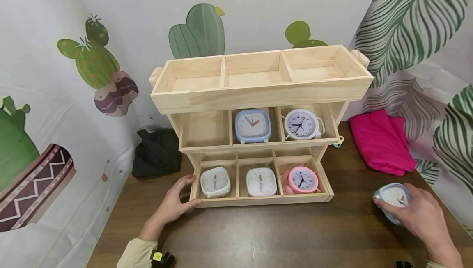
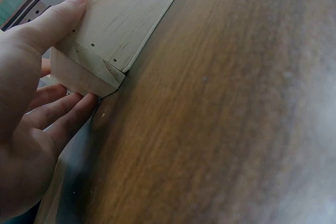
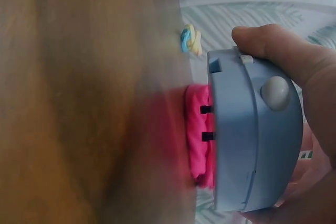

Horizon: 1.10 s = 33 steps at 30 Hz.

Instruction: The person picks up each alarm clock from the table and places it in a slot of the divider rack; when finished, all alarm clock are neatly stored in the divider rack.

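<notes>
At the table's right side my right hand [image 1: 421, 210] grips a blue alarm clock [image 1: 397, 198], its dial turned up. In the right wrist view, the thumb and fingers wrap the blue case [image 3: 236, 140], where a grey button and two black knobs show. My left hand [image 1: 175, 200] holds the lower left front corner of a three-tier wooden rack [image 1: 264, 203], thumb on the front board and fingers along the side. White clocks [image 1: 215, 182] [image 1: 261, 182] and a pink twin-bell clock [image 1: 301, 179] sit in the bottom tier. The middle tier holds a blue clock [image 1: 253, 125] and a white round clock [image 1: 301, 124].
A bright pink cloth [image 1: 382, 143] lies right of the rack, a black cloth [image 1: 157, 153] left of it. A small yellow and blue loop [image 1: 338, 141] shows by the rack's right side. Printed curtain [image 1: 122, 13] stands behind the brown table [image 1: 281, 235].
</notes>
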Available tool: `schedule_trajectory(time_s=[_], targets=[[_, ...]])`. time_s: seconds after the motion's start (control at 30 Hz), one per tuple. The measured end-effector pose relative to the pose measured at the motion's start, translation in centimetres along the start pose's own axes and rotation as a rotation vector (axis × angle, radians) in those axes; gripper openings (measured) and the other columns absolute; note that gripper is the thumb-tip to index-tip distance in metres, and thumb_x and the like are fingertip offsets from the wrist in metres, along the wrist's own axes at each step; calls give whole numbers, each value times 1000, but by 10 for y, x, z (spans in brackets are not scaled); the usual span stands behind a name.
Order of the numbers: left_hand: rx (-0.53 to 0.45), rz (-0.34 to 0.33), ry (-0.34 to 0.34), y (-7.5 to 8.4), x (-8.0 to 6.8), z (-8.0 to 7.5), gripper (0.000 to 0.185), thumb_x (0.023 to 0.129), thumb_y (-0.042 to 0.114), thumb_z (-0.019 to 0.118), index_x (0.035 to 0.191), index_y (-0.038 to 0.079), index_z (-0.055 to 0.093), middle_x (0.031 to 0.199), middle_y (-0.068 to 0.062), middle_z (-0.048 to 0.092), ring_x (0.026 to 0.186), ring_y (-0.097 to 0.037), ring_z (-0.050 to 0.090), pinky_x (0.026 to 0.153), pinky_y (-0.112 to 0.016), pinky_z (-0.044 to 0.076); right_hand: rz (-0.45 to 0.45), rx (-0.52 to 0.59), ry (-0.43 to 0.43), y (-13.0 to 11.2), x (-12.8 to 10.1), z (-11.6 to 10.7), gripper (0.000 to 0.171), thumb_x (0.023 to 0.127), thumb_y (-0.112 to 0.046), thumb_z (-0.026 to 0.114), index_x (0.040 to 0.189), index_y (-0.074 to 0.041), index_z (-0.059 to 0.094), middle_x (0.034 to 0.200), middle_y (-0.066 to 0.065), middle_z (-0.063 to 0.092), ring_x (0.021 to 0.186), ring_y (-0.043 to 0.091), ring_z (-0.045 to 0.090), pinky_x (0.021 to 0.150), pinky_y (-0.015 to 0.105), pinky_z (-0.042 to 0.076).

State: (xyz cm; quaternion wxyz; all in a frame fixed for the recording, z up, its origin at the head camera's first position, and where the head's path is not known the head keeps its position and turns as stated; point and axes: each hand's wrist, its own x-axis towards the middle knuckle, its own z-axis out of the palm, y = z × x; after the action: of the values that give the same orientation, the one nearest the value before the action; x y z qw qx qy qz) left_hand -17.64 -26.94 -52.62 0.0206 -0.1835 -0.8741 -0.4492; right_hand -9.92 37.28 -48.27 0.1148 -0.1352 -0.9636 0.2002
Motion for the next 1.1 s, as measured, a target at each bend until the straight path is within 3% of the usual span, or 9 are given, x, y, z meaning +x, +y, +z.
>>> schedule_trajectory(time_s=[0.33,0.7,1.1], targets=[[-8,3,0,-4,-1,1,72,77,31,83,137,11,50,144,-12,44,128,-34,48,88,-41,58,-181,68,71,-28,2,-3,89,62,-44,88,124,9,52,114,37,51,101,50,45,73,61,36],[4,0,1,-2,-1,0,72,77,32,83,137,10,50,143,-13,45,128,-35,48,87,-41,58,-323,131,126,-64,5,-12,90,55,-39,92,124,5,55,118,34,51,101,50,45,71,63,38],[5,-13,-4,-1,-1,0,75,77,34,84,138,9,49,144,-14,44,129,-34,48,87,-40,58,-431,145,115,-108,0,-23,94,54,-40,93,129,3,56,121,27,53,103,42,47,68,47,39]])
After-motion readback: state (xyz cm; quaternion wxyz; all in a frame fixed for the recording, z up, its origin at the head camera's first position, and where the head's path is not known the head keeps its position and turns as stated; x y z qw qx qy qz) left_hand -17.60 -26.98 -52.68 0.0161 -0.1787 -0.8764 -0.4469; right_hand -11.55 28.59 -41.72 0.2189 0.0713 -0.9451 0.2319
